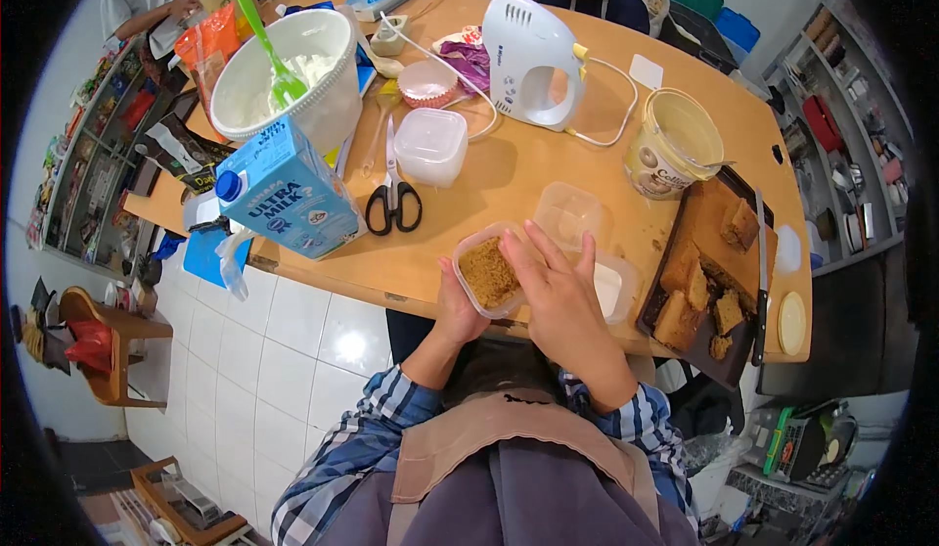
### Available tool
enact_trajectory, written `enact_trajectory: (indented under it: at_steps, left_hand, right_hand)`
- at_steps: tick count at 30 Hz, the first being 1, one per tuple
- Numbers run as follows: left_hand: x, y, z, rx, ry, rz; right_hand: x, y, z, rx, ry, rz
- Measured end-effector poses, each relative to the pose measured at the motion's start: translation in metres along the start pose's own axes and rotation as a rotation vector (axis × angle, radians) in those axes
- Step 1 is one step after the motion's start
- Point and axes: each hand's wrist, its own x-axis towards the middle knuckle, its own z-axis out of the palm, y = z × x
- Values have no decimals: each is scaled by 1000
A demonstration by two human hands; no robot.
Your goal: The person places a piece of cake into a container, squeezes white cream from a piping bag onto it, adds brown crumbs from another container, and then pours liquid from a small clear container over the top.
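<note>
In the centre of the frame, our left hand [460, 306] is gripping a clear tub [501, 308], while our right hand [569, 311] is reaching over its rim, open, with fingers outstretched against the cake layer [486, 270]. This tub is seemingly getting its base; the spare tub [567, 221] at centre right is showing none, and plenty of partly cut cake [726, 211] is remaining at right. The layer is looking golden-brown, coarse and crumbly.

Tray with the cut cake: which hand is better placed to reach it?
Probably the right hand: it is nearer the tray, while the left hand, farther off, holds the small plastic container.
</note>
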Motion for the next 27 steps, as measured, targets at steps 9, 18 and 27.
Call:
enact_trajectory:
  at_steps: [9, 18, 27]
  left_hand:
    - [7, -7, -6, -50, 28, 6]
    - [14, 3, -3, -264, 97, -27]
    - [14, 1, -3, -355, 47, -60]
  right_hand:
    - [-13, -1, -20, 14, 127, 22]
    - [-68, 65, -47, 73, 215, 777]
    - [-77, 75, -31, 244, 114, 837]
